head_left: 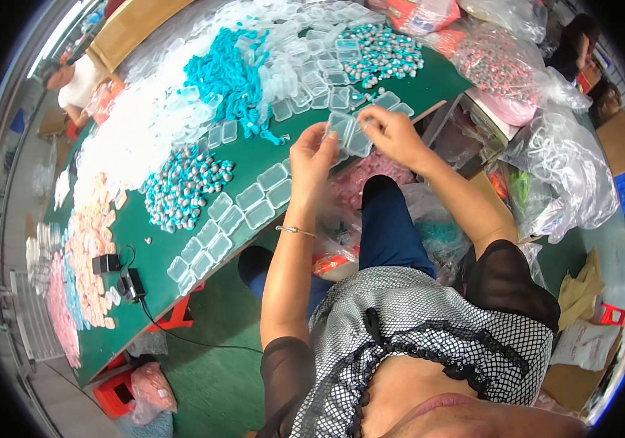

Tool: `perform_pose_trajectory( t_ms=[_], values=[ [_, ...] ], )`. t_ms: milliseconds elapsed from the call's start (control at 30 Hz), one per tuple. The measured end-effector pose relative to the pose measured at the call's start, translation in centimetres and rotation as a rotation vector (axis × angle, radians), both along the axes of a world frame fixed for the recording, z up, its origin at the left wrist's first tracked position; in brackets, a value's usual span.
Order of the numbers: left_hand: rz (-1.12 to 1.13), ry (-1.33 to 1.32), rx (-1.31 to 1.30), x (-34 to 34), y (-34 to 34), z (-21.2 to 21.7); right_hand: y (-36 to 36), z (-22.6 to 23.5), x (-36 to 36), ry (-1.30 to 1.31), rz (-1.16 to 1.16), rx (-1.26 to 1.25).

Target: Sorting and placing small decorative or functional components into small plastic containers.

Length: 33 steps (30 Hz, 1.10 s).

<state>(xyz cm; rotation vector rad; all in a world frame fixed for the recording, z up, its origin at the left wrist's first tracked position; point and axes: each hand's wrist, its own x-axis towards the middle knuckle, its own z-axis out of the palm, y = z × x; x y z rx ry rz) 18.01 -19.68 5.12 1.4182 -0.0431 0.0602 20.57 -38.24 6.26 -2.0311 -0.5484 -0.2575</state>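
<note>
Over the table's near edge, my left hand and my right hand hold a small clear plastic case between them. Its lid and base look spread apart. My left thumb and fingers pinch its left side, while my right fingers grip the upper right. From below my left hand, open clear cases run in a double row along the table edge. More clear cases lie just beyond my right hand. Whether anything sits inside the held case, I cannot tell.
The green table bears teal cords, two heaps of small teal-and-silver pieces and a large heap of clear cases. Peach pieces and a black adapter lie left. Stuffed plastic bags crowd the right. Another person sits far left.
</note>
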Motion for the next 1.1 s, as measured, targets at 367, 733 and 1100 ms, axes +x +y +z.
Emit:
perform_pose_trajectory(
  t_ms=[367, 733, 1100],
  values=[
    [0.011, -0.094, 0.241, -1.8, -0.6, -0.9, -12.3, -4.9, 8.0, -0.091, -0.718, -0.429],
    [0.241, -0.222, 0.652, 2.5, 6.0, 0.3, -12.8, -5.1, 8.6, -0.171, -0.656, -0.645],
    [0.52, -0.318, 1.026, 15.0, 13.3, 0.4, -13.2, -5.6, 12.0, -0.039, -0.632, -0.198]
  ],
)
